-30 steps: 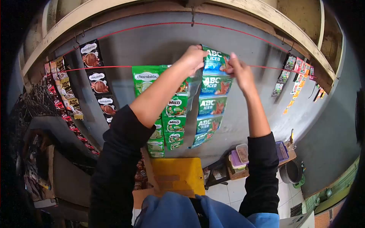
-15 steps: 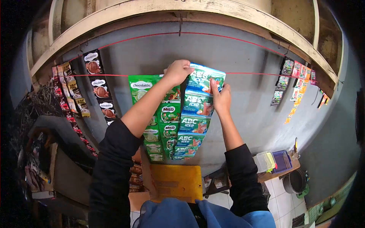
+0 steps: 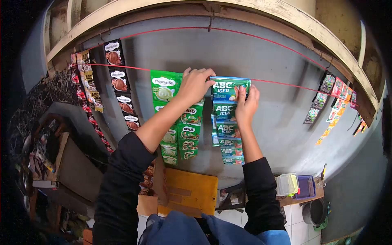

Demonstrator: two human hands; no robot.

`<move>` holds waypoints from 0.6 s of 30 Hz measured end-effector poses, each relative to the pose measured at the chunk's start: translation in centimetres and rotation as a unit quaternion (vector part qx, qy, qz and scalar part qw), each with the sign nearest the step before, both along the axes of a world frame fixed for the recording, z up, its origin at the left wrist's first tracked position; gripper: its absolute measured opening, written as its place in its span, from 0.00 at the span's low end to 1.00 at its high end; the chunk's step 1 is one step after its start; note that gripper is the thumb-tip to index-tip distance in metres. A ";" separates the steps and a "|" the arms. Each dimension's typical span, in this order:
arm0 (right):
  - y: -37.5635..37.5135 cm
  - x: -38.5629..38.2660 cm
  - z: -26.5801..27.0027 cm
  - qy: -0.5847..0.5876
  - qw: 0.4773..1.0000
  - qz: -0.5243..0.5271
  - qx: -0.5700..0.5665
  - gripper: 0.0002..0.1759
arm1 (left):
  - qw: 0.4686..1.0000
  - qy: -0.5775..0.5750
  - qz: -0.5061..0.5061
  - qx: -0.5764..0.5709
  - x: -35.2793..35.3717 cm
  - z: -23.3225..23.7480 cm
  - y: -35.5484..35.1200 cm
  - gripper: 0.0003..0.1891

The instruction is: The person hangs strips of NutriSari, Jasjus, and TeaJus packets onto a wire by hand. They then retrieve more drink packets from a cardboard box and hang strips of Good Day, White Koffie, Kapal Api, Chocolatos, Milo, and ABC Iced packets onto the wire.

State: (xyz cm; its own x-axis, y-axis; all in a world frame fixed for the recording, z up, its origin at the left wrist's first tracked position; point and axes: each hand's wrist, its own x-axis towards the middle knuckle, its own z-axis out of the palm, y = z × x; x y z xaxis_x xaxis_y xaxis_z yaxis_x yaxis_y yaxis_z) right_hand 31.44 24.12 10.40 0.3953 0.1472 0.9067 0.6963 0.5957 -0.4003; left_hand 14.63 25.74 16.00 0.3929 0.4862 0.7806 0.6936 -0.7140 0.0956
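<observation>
Head view: left hand (image 3: pixel 196 84) grip closed on the glossy ABC Iced sachet strip (image 3: pixel 227 111) at the thin red string (image 3: pixel 281 83); right hand (image 3: pixel 246 105) pinches its top packet.

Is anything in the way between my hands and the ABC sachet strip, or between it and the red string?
Nothing visible. The left hand and right hand hold the ABC sachet strip at the red string; the Milo strip hangs beside it.

Even, soft daylight, sharp at centre, with strong fisheye bending and black vignetted corners.
</observation>
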 end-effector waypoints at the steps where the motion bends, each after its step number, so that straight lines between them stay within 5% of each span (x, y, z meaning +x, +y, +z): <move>1: -0.2 -0.1 0.2 -0.001 1.000 0.006 -0.004 0.14 | 1.000 -0.001 0.006 -0.004 -0.2 -0.1 0.2 0.09; 3: -1.0 -0.1 0.4 0.021 0.983 0.109 -0.150 0.16 | 0.995 -0.048 -0.056 0.062 -0.4 -0.5 0.6 0.10; 11: -0.8 -0.3 -2.1 0.042 0.966 0.194 -0.167 0.16 | 0.990 -0.044 -0.020 0.135 0.0 -2.6 -0.1 0.15; 13: -0.7 -0.5 -4.0 -0.023 0.995 0.099 -0.009 0.23 | 0.989 -0.055 0.025 0.135 0.1 -4.3 -2.0 0.20; 15: -1.9 -1.1 -7.8 0.007 0.980 0.192 -0.048 0.31 | 0.992 -0.090 -0.020 0.089 -1.1 -7.8 -4.0 0.23; 17: -3.8 -2.0 -11.9 -0.077 0.992 0.031 -0.091 0.30 | 0.989 -0.144 -0.017 -0.038 -2.2 -13.2 -7.5 0.22; 18: -4.5 -2.5 -14.5 -0.049 0.989 0.066 -0.127 0.29 | 0.982 -0.160 -0.028 -0.094 -3.0 -16.4 -8.9 0.21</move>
